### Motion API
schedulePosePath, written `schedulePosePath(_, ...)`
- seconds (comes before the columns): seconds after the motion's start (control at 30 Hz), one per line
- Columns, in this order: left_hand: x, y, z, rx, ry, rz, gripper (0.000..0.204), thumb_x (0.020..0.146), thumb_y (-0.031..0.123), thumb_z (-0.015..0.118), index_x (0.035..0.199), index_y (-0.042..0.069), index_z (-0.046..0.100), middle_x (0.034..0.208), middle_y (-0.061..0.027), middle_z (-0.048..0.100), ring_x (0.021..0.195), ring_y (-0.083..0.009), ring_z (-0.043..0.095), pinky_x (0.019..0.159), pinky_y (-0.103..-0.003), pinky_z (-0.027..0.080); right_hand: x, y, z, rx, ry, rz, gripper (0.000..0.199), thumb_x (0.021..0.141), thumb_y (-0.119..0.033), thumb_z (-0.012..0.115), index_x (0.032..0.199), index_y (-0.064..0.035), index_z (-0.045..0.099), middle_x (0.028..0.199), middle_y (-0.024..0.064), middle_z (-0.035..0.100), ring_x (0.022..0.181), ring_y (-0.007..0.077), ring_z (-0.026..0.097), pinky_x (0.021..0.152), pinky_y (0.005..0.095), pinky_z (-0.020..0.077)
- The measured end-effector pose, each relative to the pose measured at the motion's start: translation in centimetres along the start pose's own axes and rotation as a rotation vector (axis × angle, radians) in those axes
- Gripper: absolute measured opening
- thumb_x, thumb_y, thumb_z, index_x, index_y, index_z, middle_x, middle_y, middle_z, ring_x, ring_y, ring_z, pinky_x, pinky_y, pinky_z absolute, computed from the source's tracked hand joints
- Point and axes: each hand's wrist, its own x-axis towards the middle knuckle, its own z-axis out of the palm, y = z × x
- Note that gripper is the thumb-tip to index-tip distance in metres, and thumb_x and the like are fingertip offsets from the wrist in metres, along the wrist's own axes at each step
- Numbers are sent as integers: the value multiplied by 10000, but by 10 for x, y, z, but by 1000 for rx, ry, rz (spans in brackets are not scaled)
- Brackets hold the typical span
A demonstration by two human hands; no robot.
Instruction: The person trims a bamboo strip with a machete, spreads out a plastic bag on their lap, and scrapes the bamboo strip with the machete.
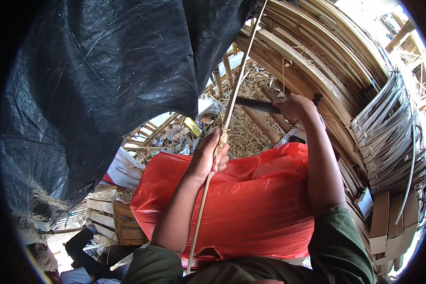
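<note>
A thin bamboo strip (227,118) is pinched in the left hand (208,158) above the red sheet (251,199); a dark blade (255,104) is gripped by the right hand (296,108). The strip is best kept taut while being pared, fingers kept off the edge.

Beyond my hands I see straw-strewn ground (251,128), with bamboo poles (262,124) and plastic litter (177,137) lying on it; a wooden crate (110,218) sits lower left.

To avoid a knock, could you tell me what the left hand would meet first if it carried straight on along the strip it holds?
Likely the black tarpaulin: the left hand points up along the bamboo strip skirting its edge, though depth is unclear.
</note>
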Motion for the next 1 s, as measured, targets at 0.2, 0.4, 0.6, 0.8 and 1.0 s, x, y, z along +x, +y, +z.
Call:
schedulePosePath(0.2, -3, 1, 16, 194, 63, -4, 398, 1029, 495, 428, 1103, 123, 548, 547, 75, 360, 389, -6, 307, 361, -173, 255, 4, -9, 25, -272, -240, -154, 829, 720, -848, 549, 1025, -90, 688, 900, 75, 733, 859, 227, 702, 812, 348, 530)
schedulePosePath(0.4, -1, -7, 1, 424, 176, 0, 532, 1004, 592, 392, 996, 90, 567, 619, 27, 501, 428, -43, 447, 383, -189, 362, 3, -7, 33, -278, -269, -197, 880, 708, -875, 545, 940, -52, 754, 864, 78, 738, 768, 204, 697, 753, 322, 543)
schedulePosePath(0.6, -1, 0, -3, 250, 188, -18, 464, 972, 595, 473, 902, 141, 541, 605, 28, 511, 427, -52, 491, 378, -196, 378, -9, 17, -9, -43, -212, -97, 442, 745, -477, 737, 675, -45, 683, 578, 49, 591, 499, 170, 546, 491, 350, 454)
schedulePosePath(0.8, 5, -2, -13, 113, 268, -42, 363, 949, 520, 565, 936, 158, 583, 606, 43, 519, 420, -57, 454, 363, -202, 331, -6, 93, -21, 339, 58, -27, 209, 762, -236, 677, 722, -32, 664, 535, 30, 537, 446, 120, 493, 410, 305, 379)
schedulePosePath(1.0, 9, 4, -1, 225, 150, 8, 294, 930, 406, 636, 987, 118, 615, 661, 24, 531, 546, -96, 537, 521, -245, 461, -25, 110, -35, 841, 460, -163, 168, 816, -130, 699, 802, 29, 648, 582, 41, 568, 481, 116, 510, 462, 298, 393)
